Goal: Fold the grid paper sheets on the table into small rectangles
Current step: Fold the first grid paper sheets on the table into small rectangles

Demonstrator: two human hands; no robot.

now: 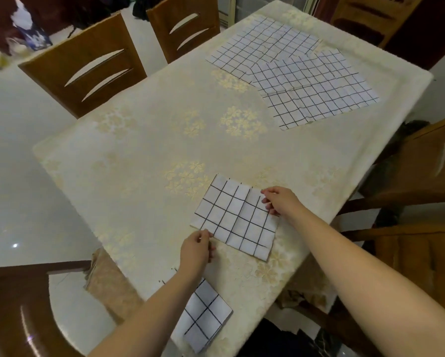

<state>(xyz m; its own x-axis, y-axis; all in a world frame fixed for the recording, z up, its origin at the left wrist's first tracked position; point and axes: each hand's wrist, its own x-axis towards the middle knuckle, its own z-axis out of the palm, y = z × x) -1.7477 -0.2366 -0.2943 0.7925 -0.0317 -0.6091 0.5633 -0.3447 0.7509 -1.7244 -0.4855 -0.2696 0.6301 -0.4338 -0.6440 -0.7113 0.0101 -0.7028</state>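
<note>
A partly folded grid paper sheet lies flat on the table in front of me. My left hand pinches its near left corner. My right hand pinches its right edge near the far corner. A small folded grid rectangle lies near the table's front edge, partly under my left forearm. Two unfolded grid sheets lie at the far right: one overlaps the other.
The table wears a cream cloth with gold flowers. Wooden chairs stand round it: two at the far side, one at the right, a dark one at the near left.
</note>
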